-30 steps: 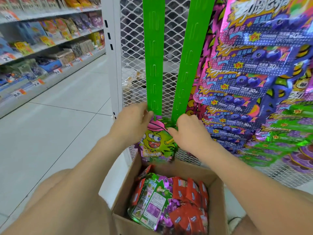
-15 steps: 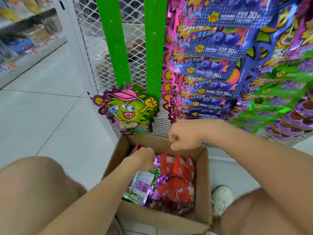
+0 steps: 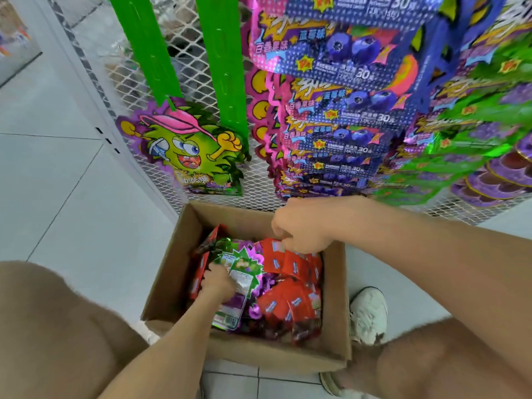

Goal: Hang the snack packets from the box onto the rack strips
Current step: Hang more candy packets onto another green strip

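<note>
I've only got one head cam here, wide-angle, tilted steeply down from right above the cardboard box (image 3: 270, 354) sitting lower centre. It faces the green rack strips (image 3: 221, 67) up top, pretty close.

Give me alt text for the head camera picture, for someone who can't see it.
A person's left hand grips a green snack packet in a cardboard box, while the curled right hand is over the red packets. One cartoon packet hangs from the left of two green rack strips.
</note>
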### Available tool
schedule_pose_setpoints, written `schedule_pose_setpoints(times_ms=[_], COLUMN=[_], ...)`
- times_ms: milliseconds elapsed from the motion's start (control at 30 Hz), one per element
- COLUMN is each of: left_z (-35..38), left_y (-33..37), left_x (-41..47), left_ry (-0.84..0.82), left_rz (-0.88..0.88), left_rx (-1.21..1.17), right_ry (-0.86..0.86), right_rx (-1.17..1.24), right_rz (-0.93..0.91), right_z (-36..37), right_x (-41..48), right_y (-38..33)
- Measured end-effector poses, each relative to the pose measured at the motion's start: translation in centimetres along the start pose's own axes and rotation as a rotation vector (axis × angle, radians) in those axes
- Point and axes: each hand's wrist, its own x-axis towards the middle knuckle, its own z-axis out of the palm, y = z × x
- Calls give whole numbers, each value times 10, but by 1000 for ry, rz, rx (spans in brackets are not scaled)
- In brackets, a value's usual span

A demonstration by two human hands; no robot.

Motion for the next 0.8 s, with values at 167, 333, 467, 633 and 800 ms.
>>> schedule_pose_setpoints(times_ms=[167,333,467,633,800], left_z=[8,11,-16,-77,-133], left_y=[-11,-7,4,28,63], left_x=[2,-21,-50,-91,-151], left_ry=[-81,199,119,71,102], left_rz=[-86,-44,85,371,695], left_rx=[-34,3,-40,12,226], right_ry=[-16,-76,-87,117,304], right_rx=[-43,-61,-57,98,592], right_rz=[-26,-11,19,160,383], right_z=[-4,2,0,-3,-17], right_x=[6,3,1,-1,-9], right_y=[-11,-17,-20,-24,-43])
